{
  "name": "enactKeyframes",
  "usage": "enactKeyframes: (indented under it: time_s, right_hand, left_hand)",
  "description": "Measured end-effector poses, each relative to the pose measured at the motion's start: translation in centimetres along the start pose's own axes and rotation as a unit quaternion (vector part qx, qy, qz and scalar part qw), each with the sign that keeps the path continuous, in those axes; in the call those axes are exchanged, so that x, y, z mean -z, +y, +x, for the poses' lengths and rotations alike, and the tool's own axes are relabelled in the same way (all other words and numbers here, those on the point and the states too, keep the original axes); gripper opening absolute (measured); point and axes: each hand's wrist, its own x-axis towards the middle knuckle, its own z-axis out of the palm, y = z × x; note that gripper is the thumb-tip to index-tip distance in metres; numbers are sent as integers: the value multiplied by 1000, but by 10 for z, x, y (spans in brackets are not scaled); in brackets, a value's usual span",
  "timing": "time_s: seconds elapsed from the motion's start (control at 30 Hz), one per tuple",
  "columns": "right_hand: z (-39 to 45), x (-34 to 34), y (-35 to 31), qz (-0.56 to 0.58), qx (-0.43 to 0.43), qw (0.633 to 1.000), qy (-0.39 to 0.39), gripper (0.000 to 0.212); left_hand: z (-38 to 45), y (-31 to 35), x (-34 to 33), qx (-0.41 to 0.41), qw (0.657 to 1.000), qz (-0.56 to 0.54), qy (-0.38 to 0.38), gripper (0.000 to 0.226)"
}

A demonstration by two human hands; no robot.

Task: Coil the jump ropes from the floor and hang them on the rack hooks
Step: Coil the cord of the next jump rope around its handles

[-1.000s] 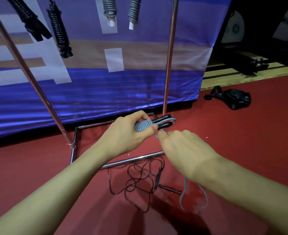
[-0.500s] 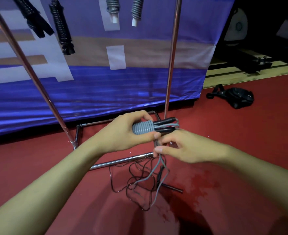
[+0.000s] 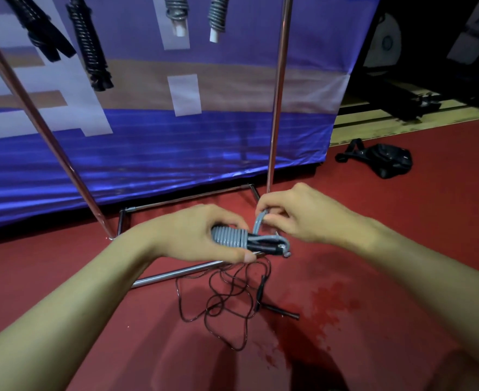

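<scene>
Red gym floor (image 3: 402,249) fills the lower view, with a blue banner (image 3: 176,153) behind a chrome rack (image 3: 279,94) whose base bars lie at about 12 o'clock from the hands. Coiled ropes already hang near the top edge: two black bundles (image 3: 91,52) at 10 and 11 o'clock and two grey ones (image 3: 176,9) at 12.

The grey jump rope (image 3: 228,236) is held above the floor at centre, its cord wound in tight turns around two black handles (image 3: 263,244). The bundle's long axis runs from 9 to 3 o'clock, with the wound part toward 9 and the bare handle ends toward 3. The left hand (image 3: 201,232) has its grip curled around the wound section, thumb underneath and fingers over the top. The right hand (image 3: 297,214) pinches the free loop of grey cord (image 3: 259,221), which rises from the bundle toward 1 o'clock, just beside the last turn.

I judge the wrap is nearly done: the coming move turns on that short tail, which sits on the right hand's side of the bundle and wants tucking or looping across the handle ends at 3 o'clock.

A thin black jump rope (image 3: 227,300) lies tangled on the floor at 6 o'clock, below both hands, not yet coiled. A black bag (image 3: 385,159) rests at 2 o'clock, well apart.
</scene>
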Motion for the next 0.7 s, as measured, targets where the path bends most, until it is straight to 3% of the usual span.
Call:
enactKeyframes:
  time_s: [0.1,0.23,0.3,0.4,0.53,0.63,0.7]
  right_hand:
    - [-4,-1,0,236,-76,969,-19,22]
    - [-6,-6,-16,514,-138,846,27,25]
    - [-4,-6,-23,578,-151,798,75,29]
    - [-3,-1,-25,624,-156,756,123,36]
    - [-5,1,-25,637,-129,750,121,34]
    - [-9,4,-25,599,-90,791,89,41]
    - [-11,4,-27,544,-70,832,85,43]
  left_hand:
    - [3,-5,-11,23,997,67,0,24]
    - [4,-8,-8,22,998,37,41,26]
    - [5,-8,-7,10,996,40,85,26]
    - [9,-5,-10,5,991,31,133,23]
    - [12,-7,-9,28,988,30,148,29]
    - [13,-5,-12,41,989,44,136,52]
    - [12,-2,-12,52,988,41,140,45]
